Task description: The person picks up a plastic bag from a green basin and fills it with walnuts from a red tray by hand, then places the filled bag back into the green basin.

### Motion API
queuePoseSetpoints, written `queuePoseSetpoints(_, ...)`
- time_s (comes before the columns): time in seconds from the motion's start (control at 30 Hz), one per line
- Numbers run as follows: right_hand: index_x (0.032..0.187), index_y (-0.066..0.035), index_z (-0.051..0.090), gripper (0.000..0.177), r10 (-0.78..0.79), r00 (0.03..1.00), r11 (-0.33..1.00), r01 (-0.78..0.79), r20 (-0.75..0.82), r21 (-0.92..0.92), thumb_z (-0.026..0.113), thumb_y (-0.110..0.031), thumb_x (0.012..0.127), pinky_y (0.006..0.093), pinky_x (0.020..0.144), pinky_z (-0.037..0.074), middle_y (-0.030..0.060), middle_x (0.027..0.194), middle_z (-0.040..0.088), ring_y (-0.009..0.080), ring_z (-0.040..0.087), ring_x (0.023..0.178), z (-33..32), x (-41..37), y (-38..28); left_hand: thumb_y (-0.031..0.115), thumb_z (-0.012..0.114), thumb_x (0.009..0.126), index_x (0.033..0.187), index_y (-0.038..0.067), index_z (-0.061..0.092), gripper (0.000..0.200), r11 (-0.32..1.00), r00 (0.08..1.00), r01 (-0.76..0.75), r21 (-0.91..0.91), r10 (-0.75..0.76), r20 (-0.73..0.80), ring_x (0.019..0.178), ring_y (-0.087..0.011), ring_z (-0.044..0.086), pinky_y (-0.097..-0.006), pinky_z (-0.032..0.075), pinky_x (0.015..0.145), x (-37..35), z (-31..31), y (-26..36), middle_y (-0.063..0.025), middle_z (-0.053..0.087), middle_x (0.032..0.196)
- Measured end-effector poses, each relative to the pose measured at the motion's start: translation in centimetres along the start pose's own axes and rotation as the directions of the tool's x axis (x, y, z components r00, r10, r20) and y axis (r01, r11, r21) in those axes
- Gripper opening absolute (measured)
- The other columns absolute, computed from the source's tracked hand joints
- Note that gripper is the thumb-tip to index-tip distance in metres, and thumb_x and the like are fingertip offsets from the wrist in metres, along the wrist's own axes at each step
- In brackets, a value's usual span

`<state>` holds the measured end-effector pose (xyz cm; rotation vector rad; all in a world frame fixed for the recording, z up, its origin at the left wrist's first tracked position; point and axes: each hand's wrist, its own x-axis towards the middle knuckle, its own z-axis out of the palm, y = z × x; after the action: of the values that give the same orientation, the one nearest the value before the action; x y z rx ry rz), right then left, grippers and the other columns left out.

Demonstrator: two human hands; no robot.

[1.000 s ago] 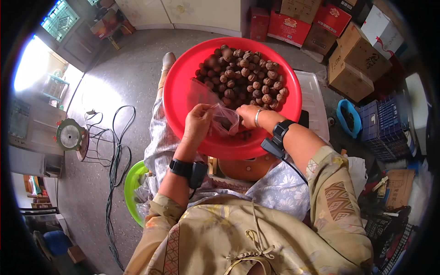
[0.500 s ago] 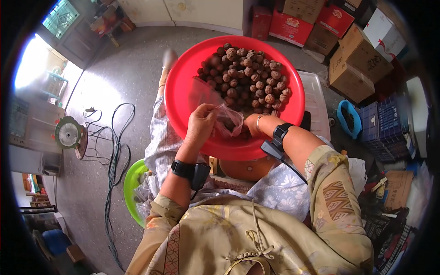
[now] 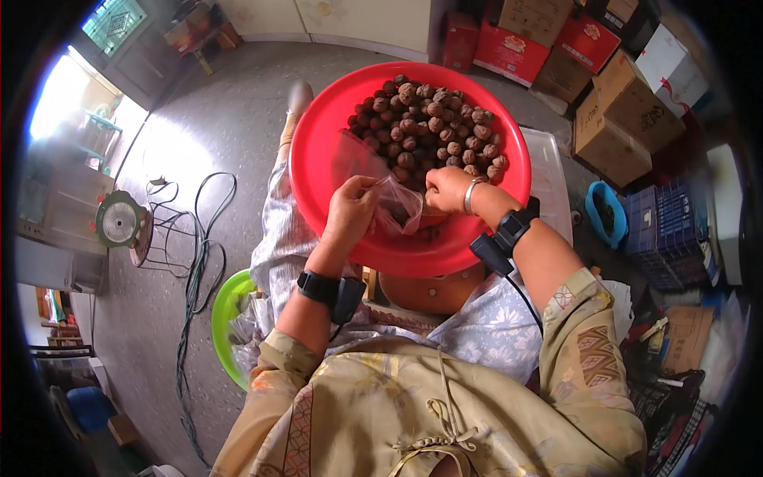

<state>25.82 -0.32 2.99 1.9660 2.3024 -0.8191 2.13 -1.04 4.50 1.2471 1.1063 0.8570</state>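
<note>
A large red basin (image 3: pixel 318 171) holds a heap of round brown walnuts (image 3: pixel 453 127), mostly in its upper and right part. Over the basin's lower middle, my left hand (image 3: pixel 354 205) pinches the rim of a clear plastic bag (image 3: pixel 399 208). Something dark shows inside the bag. Just right of the bag's mouth is my right hand (image 3: pixel 447 191), its fingers curled at the lower edge of the walnuts; what they hold, if anything, is hidden.
A green basin (image 3: pixel 225 330) with plastic bags stands at the lower left. Cables (image 3: pixel 197 278) and a round fan (image 3: pixel 119 224) are on the left. Cardboard boxes (image 3: pixel 612 147), a blue basin (image 3: pixel 606 213) and a dark crate (image 3: pixel 664 226) stand on the right.
My right hand has moved up and slightly right, from beside the bag to the edge of the walnuts. My left hand still holds the bag in nearly the same place.
</note>
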Motion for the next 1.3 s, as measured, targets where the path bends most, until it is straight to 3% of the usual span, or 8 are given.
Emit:
queuePoseSetpoints(0.2,0.087,-0.007,0.068,0.032,-0.117,0.932,0.94,0.215,-0.342,0.263,0.073,-0.037,0.078,0.0397,0.082,0.051,0.0156,0.095,0.066,0.0311,0.064,0.09,-3.7,-2.4,-1.8,0.013,0.056,0.098,0.109,-0.005,0.059,0.021,0.999,1.0,0.011,0.036,-0.011,-0.002,0.047,-0.0087,0.049,-0.0228,0.04,0.039,0.1,0.0,0.0,-0.003,0.055,0.065)
queuePoseSetpoints(0.23,0.09,-0.007,0.068,0.027,-0.141,0.915,0.934,0.25,-0.378,0.255,0.076,-0.031,0.079,0.0339,0.076,0.052,0.008,0.093,0.061,0.0223,0.062,0.086,-3.8,-2.3,-2.0,0.013,0.056,0.098,0.109,-0.005,0.059,0.021,0.999,1.0,0.01,0.035,-0.01,-0.006,0.047,-0.0087,0.049,-0.0228,0.04,0.039,0.1,0.0,0.0,-0.003,0.055,0.065)
queuePoseSetpoints(0.47,0.097,-0.008,0.07,0.028,-0.328,0.824,0.812,0.496,-0.462,0.309,0.077,-0.03,0.08,0.0328,0.081,0.051,0.0077,0.099,0.061,0.0206,0.061,0.091,-2.8,-2.2,-3.7,0.015,0.059,0.097,0.106,-0.001,0.061,0.019,1.0,1.0,0.008,0.006,-0.008,-0.018,0.046,-0.0086,0.051,-0.0231,0.04,0.039,0.5,0.0,-0.6,-0.0028,0.058,0.066)
queuePoseSetpoints(0.57,0.103,-0.008,0.069,0.032,-0.297,0.861,0.813,0.455,-0.413,0.363,0.077,-0.029,0.081,0.0332,0.083,0.052,0.0089,0.104,0.061,0.021,0.062,0.092,-3.6,-2.7,-3.9,0.015,0.06,0.097,0.103,0.001,0.063,0.016,1.0,1.0,0.008,-0.011,-0.009,-0.028,0.044,-0.009,0.052,-0.0236,0.04,0.039,0.6,-0.1,-0.8,-0.0032,0.06,0.065)
queuePoseSetpoints(0.7,0.1,-0.004,0.069,0.025,-0.006,0.934,0.785,0.225,-0.356,0.578,0.076,-0.021,0.083,0.0289,0.069,0.053,0.0026,0.079,0.065,0.0113,0.063,0.075,-5.8,-2.2,-1.5,0.015,0.06,0.096,0.103,0.002,0.063,0.016,1.0,1.0,0.017,0.006,-0.017,-0.015,0.043,-0.009,0.051,-0.0233,0.04,0.039,0.5,-0.1,-0.7,-0.0023,0.06,0.064)
queuePoseSetpoints(0.9,0.087,-0.008,0.069,0.017,0.197,0.791,0.955,-0.022,-0.579,0.295,0.075,-0.02,0.076,0.0395,0.078,0.053,0.0158,0.085,0.07,0.0328,0.067,0.084,-7.9,-1.9,6.3,0.016,0.061,0.096,0.102,0.0,0.063,0.017,1.0,1.0,0.02,0.009,-0.02,-0.015,0.042,-0.009,0.05,-0.0236,0.039,0.038,0.3,-0.1,-0.4,-0.0028,0.06,0.064)
queuePoseSetpoints(1.13,0.082,-0.008,0.067,0.015,0.27,0.818,0.962,-0.207,-0.508,0.178,0.075,-0.018,0.075,0.0417,0.079,0.053,0.0169,0.088,0.07,0.0345,0.067,0.085,-6.7,-1.6,8.2,0.016,0.06,0.097,0.104,-0.001,0.061,0.019,1.0,1.0,-0.013,0.025,0.014,-0.009,0.041,-0.0088,0.049,-0.0239,0.038,0.038,0.3,-0.1,-0.4,-0.0035,0.059,0.063)
queuePoseSetpoints(1.3,0.104,-0.011,0.072,0.033,0.388,0.852,0.902,-0.429,-0.352,-0.045,0.072,-0.036,0.082,0.043,0.085,0.054,0.0148,0.106,0.071,0.0345,0.067,0.099,-5.6,-0.6,5.9,0.016,0.059,0.097,0.103,-0.002,0.06,0.019,1.0,1.0,-0.021,0.008,0.021,-0.005,0.041,-0.0083,0.049,-0.0233,0.038,0.038,0.3,-0.2,-0.6,-0.0032,0.059,0.064)
